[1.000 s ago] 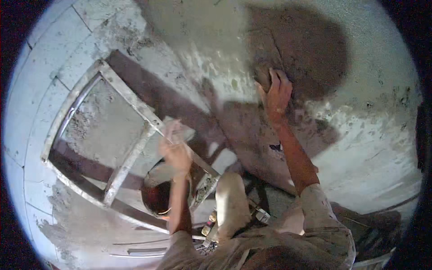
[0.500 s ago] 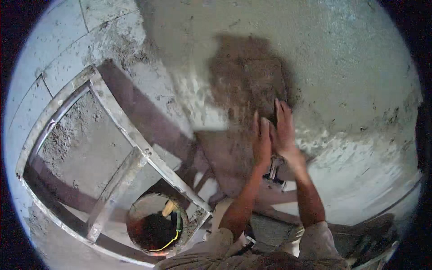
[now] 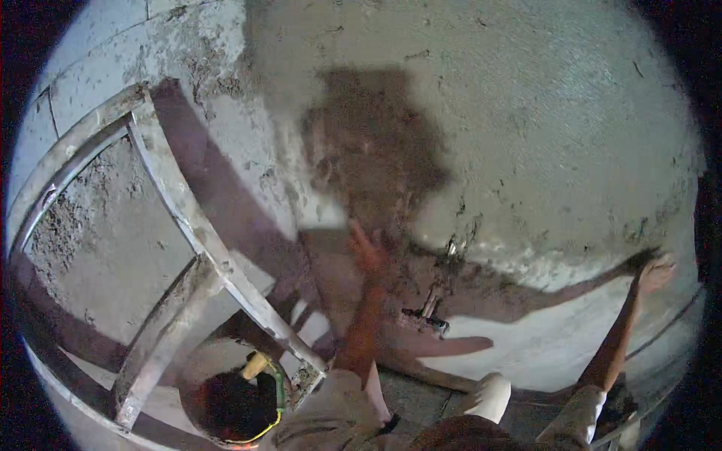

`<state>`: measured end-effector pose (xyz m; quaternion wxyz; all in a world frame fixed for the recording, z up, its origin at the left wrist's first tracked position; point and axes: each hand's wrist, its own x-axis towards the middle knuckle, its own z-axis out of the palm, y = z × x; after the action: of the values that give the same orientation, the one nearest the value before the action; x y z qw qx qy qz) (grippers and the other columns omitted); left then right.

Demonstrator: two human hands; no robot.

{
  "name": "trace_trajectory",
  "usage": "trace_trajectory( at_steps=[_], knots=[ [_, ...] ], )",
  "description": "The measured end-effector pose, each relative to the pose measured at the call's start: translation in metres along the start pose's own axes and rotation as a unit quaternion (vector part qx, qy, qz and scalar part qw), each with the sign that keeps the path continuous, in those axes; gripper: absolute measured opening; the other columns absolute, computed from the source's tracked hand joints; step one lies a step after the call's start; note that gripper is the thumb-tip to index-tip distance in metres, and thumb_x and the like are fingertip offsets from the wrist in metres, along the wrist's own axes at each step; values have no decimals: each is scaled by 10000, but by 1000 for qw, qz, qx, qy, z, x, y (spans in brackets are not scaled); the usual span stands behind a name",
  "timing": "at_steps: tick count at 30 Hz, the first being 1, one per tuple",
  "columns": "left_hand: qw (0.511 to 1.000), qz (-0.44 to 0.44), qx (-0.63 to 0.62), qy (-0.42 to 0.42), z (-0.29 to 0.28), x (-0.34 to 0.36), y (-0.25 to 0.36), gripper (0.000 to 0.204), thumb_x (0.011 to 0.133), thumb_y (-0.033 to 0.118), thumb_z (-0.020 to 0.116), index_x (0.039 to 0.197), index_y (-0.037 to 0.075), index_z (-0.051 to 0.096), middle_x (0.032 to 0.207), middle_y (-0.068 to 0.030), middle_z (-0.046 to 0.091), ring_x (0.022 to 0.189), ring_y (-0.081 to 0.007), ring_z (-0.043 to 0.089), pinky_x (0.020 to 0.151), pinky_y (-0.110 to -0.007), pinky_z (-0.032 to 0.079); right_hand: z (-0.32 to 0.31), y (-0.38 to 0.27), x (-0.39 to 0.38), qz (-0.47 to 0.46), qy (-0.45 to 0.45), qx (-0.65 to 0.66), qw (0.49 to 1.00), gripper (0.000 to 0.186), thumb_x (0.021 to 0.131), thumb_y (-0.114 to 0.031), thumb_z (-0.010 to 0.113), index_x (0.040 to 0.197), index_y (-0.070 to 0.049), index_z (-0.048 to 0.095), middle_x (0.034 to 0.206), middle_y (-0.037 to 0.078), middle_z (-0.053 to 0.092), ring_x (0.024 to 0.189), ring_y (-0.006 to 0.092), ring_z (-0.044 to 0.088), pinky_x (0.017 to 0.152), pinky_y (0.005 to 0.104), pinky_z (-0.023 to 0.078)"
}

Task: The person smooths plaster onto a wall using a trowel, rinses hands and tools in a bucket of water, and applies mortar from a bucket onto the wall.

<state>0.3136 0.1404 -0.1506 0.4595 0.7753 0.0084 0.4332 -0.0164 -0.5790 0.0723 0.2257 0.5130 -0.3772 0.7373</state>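
Drawn apart from the bare left hand point(image 3: 367, 254) since the earlier frame, the bare right hand point(image 3: 656, 272) is curled; whether anything is gripped cannot be told. The left is outstretched, nothing visibly held. One rough grey plastered wall point(image 3: 541, 150) is spread behind both, contact unclear. One pale metal frame point(image 3: 183, 207) and one round dark bucket point(image 3: 214, 357) are seen at left.

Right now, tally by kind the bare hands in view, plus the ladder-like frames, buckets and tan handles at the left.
Hands: 2 (left hand, right hand)
Ladder-like frame: 1
Bucket: 1
Tan handle: 1
Total: 5
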Motion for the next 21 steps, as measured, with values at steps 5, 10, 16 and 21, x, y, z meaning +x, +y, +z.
trace_trajectory(
  at_steps=[5,10,16,21],
  knots=[
    [978,44,85,184,-55,114,-33,653,993,377,461,1483,3,244,1374,-287,435,1247,-454,426,996,-516,377,18,-33,-98,22,-58,67,996,671,967,-519,415,1309,56,453,1150,287,583,1002,456,588,837,518,479],
    [972,102,87,192,-91,216,41,618,997,344,471,1475,12,262,1344,-285,469,1247,-462,425,989,-505,380,57,42,-93,82,12,138,987,638,960,-514,431,1307,21,441,1204,234,557,1045,389,572,840,469,483],
    [947,204,94,231,-125,310,88,573,991,261,505,1453,-6,295,1312,-292,488,1200,-467,454,974,-495,385,73,31,-121,90,37,126,987,565,961,-470,462,1235,23,481,1156,205,570,1020,346,574,847,449,476],
    [957,192,39,213,-100,239,9,610,970,289,521,1459,0,300,1394,-271,437,1210,-446,473,1006,-450,392,15,-20,-89,112,26,192,975,557,964,-464,447,1171,48,527,1085,220,595,991,362,584,840,460,471]
  ],
)
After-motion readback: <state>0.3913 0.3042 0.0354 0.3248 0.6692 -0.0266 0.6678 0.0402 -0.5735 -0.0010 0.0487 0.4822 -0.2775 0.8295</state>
